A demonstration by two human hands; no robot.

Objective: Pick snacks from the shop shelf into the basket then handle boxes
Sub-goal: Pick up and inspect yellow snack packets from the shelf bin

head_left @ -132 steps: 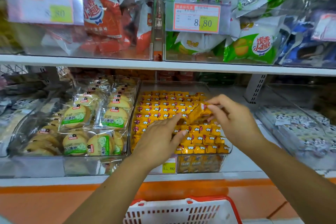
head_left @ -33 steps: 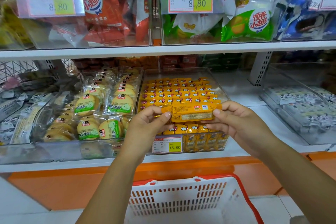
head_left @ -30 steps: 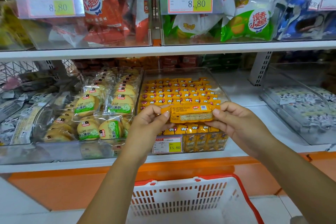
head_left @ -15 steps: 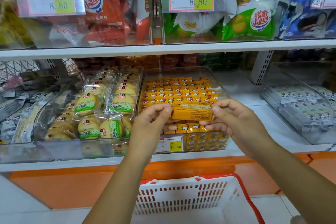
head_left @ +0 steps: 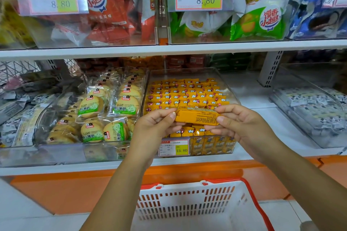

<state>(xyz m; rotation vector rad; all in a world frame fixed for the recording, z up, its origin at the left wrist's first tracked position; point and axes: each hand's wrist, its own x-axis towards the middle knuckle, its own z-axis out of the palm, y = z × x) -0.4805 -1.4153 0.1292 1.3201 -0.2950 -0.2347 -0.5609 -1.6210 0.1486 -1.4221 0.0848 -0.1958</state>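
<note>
I hold one yellow snack packet point(head_left: 197, 117) level in front of the shelf, its printed back side toward me. My left hand point(head_left: 154, 129) pinches its left end and my right hand point(head_left: 236, 127) pinches its right end. Behind it sits a clear bin point(head_left: 191, 73) packed with several rows of the same yellow packets. Below my arms stands a white basket with a red rim point(head_left: 195, 206), and I see nothing inside it.
A clear bin of round biscuits in green-labelled wrappers point(head_left: 105, 110) stands left of the yellow bin, a bin of cow-print packets point(head_left: 311, 110) to the right. The upper shelf point(head_left: 169, 48) carries bins of red, green and blue snack bags. An orange base panel point(head_left: 65, 191) runs under the shelf.
The packet came out of the bin and now sits between both hands. Over the last second it has turned, so its back faces me, and my hands rose slightly.
</note>
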